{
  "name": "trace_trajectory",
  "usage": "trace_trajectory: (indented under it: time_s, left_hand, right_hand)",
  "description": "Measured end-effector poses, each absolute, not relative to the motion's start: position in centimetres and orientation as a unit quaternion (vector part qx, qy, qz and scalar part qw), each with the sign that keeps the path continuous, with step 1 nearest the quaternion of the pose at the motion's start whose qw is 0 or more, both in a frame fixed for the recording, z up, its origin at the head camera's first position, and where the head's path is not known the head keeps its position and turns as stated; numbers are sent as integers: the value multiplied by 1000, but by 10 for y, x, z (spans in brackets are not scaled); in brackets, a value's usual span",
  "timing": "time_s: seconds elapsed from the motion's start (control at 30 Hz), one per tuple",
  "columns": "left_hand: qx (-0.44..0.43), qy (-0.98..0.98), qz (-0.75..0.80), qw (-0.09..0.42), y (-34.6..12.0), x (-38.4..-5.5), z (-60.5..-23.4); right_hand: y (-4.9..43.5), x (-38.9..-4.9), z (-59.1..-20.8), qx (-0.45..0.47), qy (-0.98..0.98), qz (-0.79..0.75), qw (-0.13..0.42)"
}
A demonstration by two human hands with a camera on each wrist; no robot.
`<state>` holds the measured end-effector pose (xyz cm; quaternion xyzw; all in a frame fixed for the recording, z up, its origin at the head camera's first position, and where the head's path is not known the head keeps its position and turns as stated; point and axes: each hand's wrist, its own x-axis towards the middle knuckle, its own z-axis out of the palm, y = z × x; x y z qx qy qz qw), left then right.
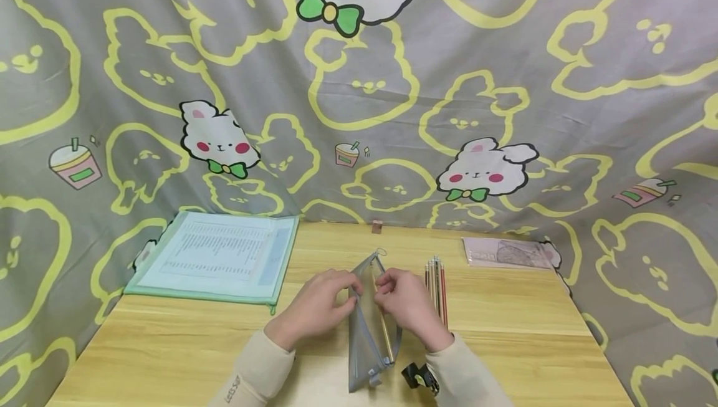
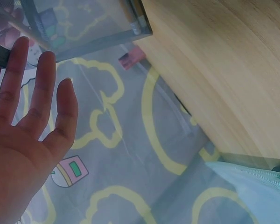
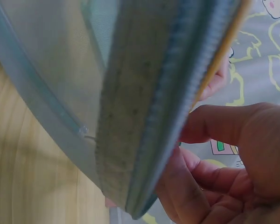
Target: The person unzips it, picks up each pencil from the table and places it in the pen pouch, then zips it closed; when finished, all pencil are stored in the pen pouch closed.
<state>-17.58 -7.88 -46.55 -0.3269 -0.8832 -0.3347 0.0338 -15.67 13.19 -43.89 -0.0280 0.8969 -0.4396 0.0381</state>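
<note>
A grey mesh zip pouch stands open between my hands, its long mouth facing up. At the pouch's left rim, my left hand pinches the edge with thumb and forefinger; its other fingers stretch out in the left wrist view. My right hand pinches a golden pencil near its far end, thumb against fingertips. That pencil slants along the pouch's mouth, its lower end by the near corner. In the right wrist view, the zipped edge fills the middle and partly hides the fingertips.
Just right of the pouch lies a row of several pencils. A green-edged zip folder with a printed sheet lies at the left. A flat pinkish packet sits at the back right. A patterned curtain borders the wooden table.
</note>
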Motion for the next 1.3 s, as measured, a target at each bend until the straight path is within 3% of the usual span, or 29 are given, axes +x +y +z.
trace_trajectory:
  time_s: [0.73,0.97,1.3]
  left_hand:
    - [-323,-888,-323,46,-82,-175,-469]
    - [-320,-890,-321,45,-83,-174,-469]
    - [-321,-889,-323,46,-82,-175,-468]
  right_hand:
    - [126,-158,-442,-42,927,-372,21]
    - [152,-156,-451,-31,921,-388,-23]
    - [196,-156,-468,37,931,-361,-31]
